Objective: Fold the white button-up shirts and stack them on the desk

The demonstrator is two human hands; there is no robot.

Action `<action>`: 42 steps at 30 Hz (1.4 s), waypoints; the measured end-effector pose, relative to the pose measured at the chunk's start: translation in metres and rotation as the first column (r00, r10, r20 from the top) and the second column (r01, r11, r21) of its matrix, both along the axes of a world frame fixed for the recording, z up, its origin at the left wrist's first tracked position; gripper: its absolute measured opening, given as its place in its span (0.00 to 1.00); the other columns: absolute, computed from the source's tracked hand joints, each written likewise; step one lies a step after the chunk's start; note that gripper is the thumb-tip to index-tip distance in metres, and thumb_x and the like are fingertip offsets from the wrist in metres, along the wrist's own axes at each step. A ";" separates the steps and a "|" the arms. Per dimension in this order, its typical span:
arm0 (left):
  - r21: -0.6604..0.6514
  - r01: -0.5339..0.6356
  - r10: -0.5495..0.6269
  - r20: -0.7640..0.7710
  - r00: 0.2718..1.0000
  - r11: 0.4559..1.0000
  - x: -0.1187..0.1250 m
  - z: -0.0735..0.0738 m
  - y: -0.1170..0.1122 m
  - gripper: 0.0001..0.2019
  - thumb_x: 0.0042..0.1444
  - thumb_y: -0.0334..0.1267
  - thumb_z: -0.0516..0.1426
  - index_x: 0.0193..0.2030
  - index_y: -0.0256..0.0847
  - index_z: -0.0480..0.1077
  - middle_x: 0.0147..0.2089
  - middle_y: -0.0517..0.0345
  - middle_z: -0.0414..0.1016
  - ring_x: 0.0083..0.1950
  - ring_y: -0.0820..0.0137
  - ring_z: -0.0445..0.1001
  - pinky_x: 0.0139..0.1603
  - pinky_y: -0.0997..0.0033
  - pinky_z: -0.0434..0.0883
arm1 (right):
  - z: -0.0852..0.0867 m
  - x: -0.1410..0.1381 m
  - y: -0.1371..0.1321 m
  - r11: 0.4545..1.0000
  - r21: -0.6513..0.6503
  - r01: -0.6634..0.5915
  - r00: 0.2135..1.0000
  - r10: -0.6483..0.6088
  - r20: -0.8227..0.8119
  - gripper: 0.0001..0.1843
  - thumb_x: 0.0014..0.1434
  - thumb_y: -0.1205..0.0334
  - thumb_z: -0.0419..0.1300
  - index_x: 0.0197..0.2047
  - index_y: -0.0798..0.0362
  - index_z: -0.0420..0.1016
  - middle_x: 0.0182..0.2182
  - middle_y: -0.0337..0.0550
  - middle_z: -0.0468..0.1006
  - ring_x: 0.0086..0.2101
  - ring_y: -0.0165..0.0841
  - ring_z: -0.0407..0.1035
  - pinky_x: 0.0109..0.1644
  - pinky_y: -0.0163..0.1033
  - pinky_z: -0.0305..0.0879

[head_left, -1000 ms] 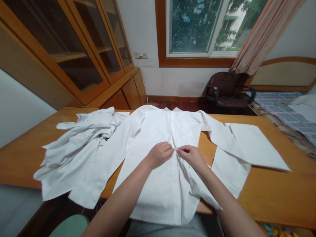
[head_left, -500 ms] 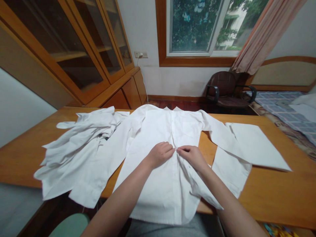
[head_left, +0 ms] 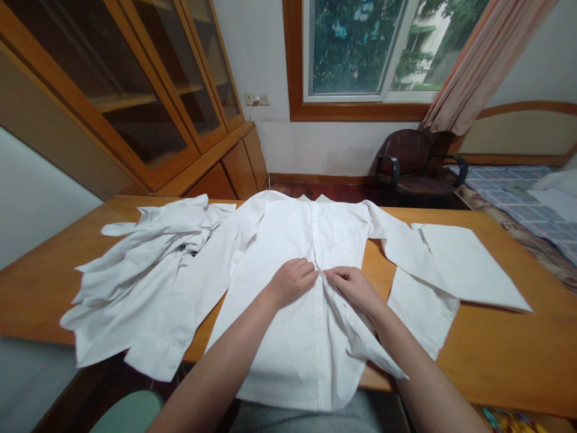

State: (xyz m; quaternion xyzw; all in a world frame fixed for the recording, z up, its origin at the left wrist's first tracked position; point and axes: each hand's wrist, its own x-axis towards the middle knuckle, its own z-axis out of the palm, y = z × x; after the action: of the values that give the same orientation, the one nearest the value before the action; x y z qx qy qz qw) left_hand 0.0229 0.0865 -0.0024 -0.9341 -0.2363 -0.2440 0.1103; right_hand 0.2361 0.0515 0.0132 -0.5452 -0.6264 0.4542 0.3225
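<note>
A white long-sleeved shirt [head_left: 279, 240] lies spread front side up on the wooden table [head_left: 505, 355], its collar at the far edge and its hem toward me. My left hand [head_left: 295, 279] pinches the front placket about halfway down. Close beside it, my right hand [head_left: 351, 285] pinches the other front edge, the fingertips of both hands nearly touching. Above the hands the front edges lie together; below them the right-hand panel hangs loose and folded over. Any button between the fingers is too small to make out.
Crumpled white garments [head_left: 144, 270] are heaped on the left, partly under the shirt's sleeve. A folded white garment [head_left: 478, 264] lies at the right. Beyond the table stand a glass-door cabinet [head_left: 148, 90] and a brown armchair [head_left: 408, 159]. A green stool [head_left: 128, 412] is below left.
</note>
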 end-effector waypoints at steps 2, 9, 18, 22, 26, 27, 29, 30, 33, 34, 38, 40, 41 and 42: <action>-0.021 -0.004 0.004 0.007 1.000 1.000 0.000 0.000 0.001 0.09 0.68 0.34 0.52 0.38 0.40 0.71 0.33 0.56 0.71 0.36 0.67 0.69 0.36 0.65 0.67 | 0.000 0.000 0.000 1.000 0.001 -0.002 1.000 0.002 -0.010 0.19 0.57 0.54 0.57 0.40 0.52 0.87 0.40 0.45 0.86 0.42 0.43 0.78 0.49 0.44 0.70; -0.128 -0.020 0.029 0.068 0.997 0.992 0.000 0.002 0.001 0.07 0.69 0.36 0.52 0.45 0.40 0.71 0.37 0.55 0.74 0.38 0.67 0.72 0.37 0.66 0.69 | 0.000 0.001 -0.001 1.000 0.019 -0.014 1.000 0.014 0.005 0.17 0.57 0.58 0.56 0.41 0.51 0.86 0.40 0.43 0.86 0.42 0.43 0.78 0.49 0.45 0.72; -0.163 -0.007 0.018 0.066 0.998 0.987 -0.001 0.000 0.002 0.08 0.69 0.36 0.52 0.49 0.40 0.71 0.39 0.54 0.74 0.40 0.66 0.72 0.39 0.66 0.71 | -0.002 0.001 -0.003 0.997 0.055 -0.048 0.998 0.047 0.032 0.18 0.58 0.61 0.55 0.43 0.50 0.86 0.39 0.43 0.86 0.41 0.42 0.78 0.47 0.43 0.71; -0.167 -0.021 0.029 0.044 0.999 0.986 -0.001 0.000 0.002 0.08 0.69 0.36 0.52 0.44 0.39 0.72 0.38 0.54 0.73 0.39 0.66 0.71 0.38 0.67 0.69 | 0.000 0.001 -0.003 0.998 0.038 -0.051 0.998 0.050 0.030 0.17 0.59 0.59 0.56 0.43 0.51 0.86 0.39 0.44 0.86 0.42 0.42 0.77 0.48 0.43 0.70; -0.168 -0.019 0.026 0.037 0.999 0.986 -0.001 0.001 0.002 0.09 0.69 0.37 0.52 0.41 0.39 0.72 0.37 0.54 0.73 0.39 0.66 0.71 0.38 0.66 0.68 | 0.001 0.001 -0.003 0.998 0.031 -0.056 0.998 0.055 0.015 0.16 0.61 0.55 0.57 0.41 0.51 0.86 0.39 0.44 0.86 0.42 0.42 0.77 0.48 0.43 0.70; -0.168 -0.017 0.024 0.035 0.999 0.986 -0.001 0.001 0.002 0.09 0.70 0.37 0.51 0.41 0.39 0.72 0.37 0.54 0.73 0.39 0.66 0.71 0.37 0.66 0.68 | 0.001 0.001 -0.003 0.998 0.032 -0.056 0.998 0.056 0.017 0.16 0.61 0.54 0.58 0.41 0.51 0.86 0.39 0.44 0.86 0.42 0.42 0.77 0.48 0.43 0.70; -0.167 -0.014 0.020 0.032 0.999 0.986 -0.002 0.000 0.002 0.09 0.70 0.37 0.51 0.41 0.39 0.72 0.37 0.54 0.73 0.39 0.66 0.71 0.37 0.66 0.68 | 0.000 0.001 -0.003 0.997 0.038 -0.064 0.998 0.063 0.022 0.16 0.61 0.54 0.58 0.42 0.51 0.86 0.39 0.44 0.86 0.41 0.42 0.78 0.47 0.44 0.70; -0.166 -0.013 0.018 0.029 0.999 0.986 -0.002 0.000 0.002 0.09 0.70 0.37 0.51 0.41 0.39 0.72 0.36 0.54 0.73 0.39 0.66 0.71 0.37 0.66 0.68 | -0.001 0.002 -0.003 0.997 0.042 -0.069 0.997 0.068 0.023 0.16 0.61 0.54 0.59 0.42 0.50 0.86 0.40 0.44 0.86 0.42 0.43 0.78 0.48 0.44 0.70; -0.168 -0.013 0.016 0.019 1.000 0.986 -0.003 -0.001 0.003 0.10 0.70 0.38 0.51 0.41 0.40 0.71 0.37 0.54 0.73 0.38 0.66 0.71 0.37 0.66 0.68 | -0.003 0.002 -0.002 0.996 0.045 -0.078 0.997 0.077 0.022 0.15 0.61 0.54 0.60 0.44 0.49 0.86 0.42 0.44 0.86 0.43 0.43 0.78 0.49 0.45 0.71; -0.169 -0.011 0.014 0.017 1.000 0.986 -0.003 -0.002 0.003 0.10 0.70 0.38 0.51 0.40 0.40 0.71 0.37 0.54 0.73 0.38 0.67 0.71 0.37 0.66 0.68 | -0.004 0.002 -0.002 0.996 0.044 -0.075 0.997 0.074 0.022 0.15 0.61 0.54 0.60 0.44 0.49 0.85 0.42 0.44 0.86 0.43 0.43 0.78 0.50 0.45 0.71; -0.164 -0.004 0.006 0.015 1.000 0.986 -0.003 -0.002 0.003 0.11 0.70 0.37 0.50 0.39 0.40 0.71 0.36 0.54 0.72 0.38 0.67 0.70 0.37 0.67 0.68 | -0.006 0.001 -0.002 0.998 0.038 -0.052 0.998 0.051 0.031 0.15 0.60 0.54 0.61 0.44 0.49 0.86 0.42 0.44 0.86 0.42 0.43 0.78 0.49 0.45 0.71; -0.156 -0.007 0.009 0.015 1.000 0.988 -0.003 -0.002 0.003 0.11 0.70 0.37 0.50 0.39 0.40 0.71 0.35 0.55 0.72 0.38 0.67 0.70 0.37 0.67 0.68 | -0.007 0.000 -0.002 0.998 0.041 -0.040 0.999 0.038 0.039 0.14 0.60 0.54 0.62 0.44 0.48 0.86 0.42 0.44 0.86 0.43 0.42 0.78 0.49 0.44 0.71; -0.151 -0.009 0.011 0.014 1.000 0.989 -0.003 -0.001 0.003 0.11 0.70 0.37 0.50 0.39 0.40 0.71 0.35 0.55 0.72 0.37 0.67 0.70 0.36 0.67 0.67 | -0.007 0.000 -0.002 0.998 0.046 -0.033 0.999 0.031 0.041 0.14 0.59 0.54 0.62 0.44 0.48 0.85 0.41 0.44 0.86 0.42 0.42 0.78 0.48 0.44 0.71; -0.146 -0.009 0.011 0.014 1.000 0.989 -0.003 -0.001 0.002 0.11 0.70 0.36 0.50 0.38 0.39 0.70 0.35 0.55 0.71 0.37 0.67 0.70 0.36 0.67 0.67 | -0.007 -0.001 -0.002 0.998 0.052 -0.027 0.999 0.025 0.043 0.14 0.59 0.54 0.62 0.44 0.48 0.85 0.41 0.44 0.86 0.42 0.42 0.78 0.48 0.43 0.71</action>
State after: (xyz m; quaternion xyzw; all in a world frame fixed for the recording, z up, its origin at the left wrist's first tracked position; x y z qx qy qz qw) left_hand 0.0200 0.0889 -0.0037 -0.9366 -0.2590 -0.2324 0.0412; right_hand 0.2353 0.0494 0.0057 -0.5380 -0.6520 0.4299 0.3174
